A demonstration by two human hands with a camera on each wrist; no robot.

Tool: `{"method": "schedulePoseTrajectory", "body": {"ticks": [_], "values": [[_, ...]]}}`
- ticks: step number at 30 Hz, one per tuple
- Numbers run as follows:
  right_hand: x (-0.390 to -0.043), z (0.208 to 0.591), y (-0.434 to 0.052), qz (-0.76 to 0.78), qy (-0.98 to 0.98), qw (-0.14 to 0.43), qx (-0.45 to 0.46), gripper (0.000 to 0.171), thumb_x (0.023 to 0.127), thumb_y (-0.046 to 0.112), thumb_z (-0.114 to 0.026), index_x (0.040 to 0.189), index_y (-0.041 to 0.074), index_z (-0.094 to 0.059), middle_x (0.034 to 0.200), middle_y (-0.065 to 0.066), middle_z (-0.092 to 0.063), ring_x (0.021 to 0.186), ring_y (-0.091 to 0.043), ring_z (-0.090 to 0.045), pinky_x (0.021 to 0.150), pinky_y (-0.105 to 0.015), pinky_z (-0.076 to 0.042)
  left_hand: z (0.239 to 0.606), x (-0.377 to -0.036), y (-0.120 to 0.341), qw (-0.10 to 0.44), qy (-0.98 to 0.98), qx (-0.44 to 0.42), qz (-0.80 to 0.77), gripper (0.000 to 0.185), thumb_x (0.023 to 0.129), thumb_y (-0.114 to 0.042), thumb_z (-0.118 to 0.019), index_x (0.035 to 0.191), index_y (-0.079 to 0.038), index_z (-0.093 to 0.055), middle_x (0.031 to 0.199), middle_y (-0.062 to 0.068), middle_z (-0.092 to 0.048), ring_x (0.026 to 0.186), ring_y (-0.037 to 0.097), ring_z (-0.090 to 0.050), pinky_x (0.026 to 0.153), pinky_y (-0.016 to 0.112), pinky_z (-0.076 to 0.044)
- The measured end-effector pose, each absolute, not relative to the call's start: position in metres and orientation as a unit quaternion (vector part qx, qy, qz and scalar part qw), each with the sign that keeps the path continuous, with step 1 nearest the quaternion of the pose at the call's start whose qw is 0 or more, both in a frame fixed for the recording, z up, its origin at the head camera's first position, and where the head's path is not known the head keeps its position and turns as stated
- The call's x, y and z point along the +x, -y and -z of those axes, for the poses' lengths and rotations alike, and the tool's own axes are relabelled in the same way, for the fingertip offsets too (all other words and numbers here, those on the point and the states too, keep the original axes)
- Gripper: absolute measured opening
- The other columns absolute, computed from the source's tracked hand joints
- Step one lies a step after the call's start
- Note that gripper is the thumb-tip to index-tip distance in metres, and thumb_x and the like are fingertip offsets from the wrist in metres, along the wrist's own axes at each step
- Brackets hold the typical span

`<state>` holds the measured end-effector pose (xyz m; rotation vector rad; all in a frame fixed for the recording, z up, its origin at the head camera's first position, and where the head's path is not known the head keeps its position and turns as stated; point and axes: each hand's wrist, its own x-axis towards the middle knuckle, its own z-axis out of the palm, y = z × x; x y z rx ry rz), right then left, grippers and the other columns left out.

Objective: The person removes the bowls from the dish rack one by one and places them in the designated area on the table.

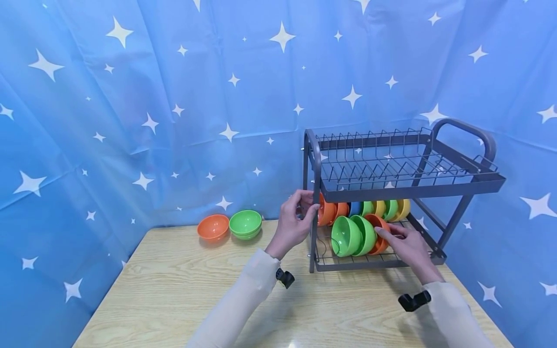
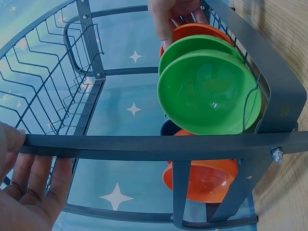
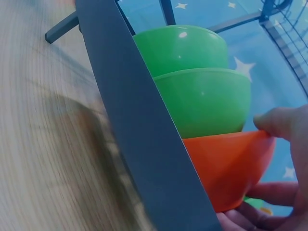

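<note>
My left hand (image 1: 296,220) grips the left upright of a dark two-tier dish rack (image 1: 413,190), its thumb and fingers around the post (image 2: 96,147) in the left wrist view. On the lower tier, my right hand (image 1: 409,249) holds an orange bowl (image 3: 236,163) by its rim, thumb on the edge and fingers around its outer side. That bowl stands on its side at the right end of the front row. Left of it, a green bowl (image 1: 368,235) and another green bowl (image 1: 345,237) stand tilted the same way.
Behind them runs a back row of orange, blue, green and yellow bowls (image 1: 403,209). The upper tier (image 1: 374,169) holds only wire dividers. Left on the wooden table (image 1: 183,275) sit an orange bowl (image 1: 213,227) and stacked green bowls (image 1: 245,223). A starry blue curtain (image 1: 196,96) hangs behind.
</note>
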<state>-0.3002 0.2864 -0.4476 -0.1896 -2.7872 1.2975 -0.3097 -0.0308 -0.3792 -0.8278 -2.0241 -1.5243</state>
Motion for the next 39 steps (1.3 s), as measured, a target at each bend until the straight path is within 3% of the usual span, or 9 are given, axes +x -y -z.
{"method": "schedulePoseTrajectory", "body": {"ticks": [11, 20, 24, 28, 39], "values": [[-0.299, 0.446, -0.281, -0.406, 0.910, 0.078, -0.040, 0.088, 0.093, 0.071, -0.058, 0.150, 0.004, -0.049, 0.137, -0.030, -0.058, 0.116, -0.041, -0.061, 0.073, -0.025, -0.054, 0.379, -0.310, 0.030, 0.233, 0.737, -0.299, 0.560, 0.022, 0.100, -0.015, -0.067, 0.121, -0.010, -0.062, 0.101, 0.009, -0.069, 0.086, 0.020, -0.065, 0.071, 0.026, -0.055], [-0.295, 0.447, -0.279, -0.360, 0.920, 0.157, 0.007, 0.080, 0.096, 0.058, -0.064, 0.148, -0.001, -0.051, 0.127, -0.026, -0.057, 0.109, -0.042, -0.063, 0.077, -0.038, -0.063, 0.379, -0.310, 0.030, 0.235, 0.742, -0.299, 0.552, 0.023, 0.101, -0.014, -0.066, 0.122, -0.008, -0.061, 0.101, 0.009, -0.068, 0.086, 0.018, -0.065, 0.071, 0.023, -0.055], [-0.293, 0.448, -0.277, -0.329, 0.923, 0.200, 0.030, 0.072, 0.096, 0.049, -0.068, 0.144, -0.003, -0.055, 0.122, -0.023, -0.057, 0.103, -0.039, -0.061, 0.073, -0.032, -0.060, 0.380, -0.309, 0.030, 0.235, 0.740, -0.298, 0.555, 0.022, 0.101, -0.015, -0.066, 0.122, -0.008, -0.062, 0.101, 0.009, -0.069, 0.086, 0.018, -0.065, 0.072, 0.024, -0.056], [-0.293, 0.447, -0.276, -0.293, 0.924, 0.243, 0.044, 0.067, 0.094, 0.042, -0.073, 0.141, -0.004, -0.058, 0.117, -0.023, -0.056, 0.095, -0.036, -0.055, 0.068, -0.025, -0.048, 0.380, -0.310, 0.030, 0.234, 0.738, -0.297, 0.558, 0.022, 0.101, -0.016, -0.066, 0.122, -0.009, -0.062, 0.101, 0.009, -0.069, 0.086, 0.019, -0.065, 0.072, 0.026, -0.056], [-0.290, 0.437, -0.274, -0.251, 0.911, 0.322, 0.062, 0.064, 0.087, 0.029, -0.080, 0.137, -0.005, -0.060, 0.125, -0.029, -0.055, 0.099, -0.042, -0.052, 0.068, -0.044, -0.051, 0.380, -0.310, 0.029, 0.235, 0.739, -0.297, 0.557, 0.023, 0.101, -0.015, -0.066, 0.122, -0.009, -0.062, 0.102, 0.009, -0.069, 0.086, 0.019, -0.065, 0.072, 0.025, -0.056]]}}
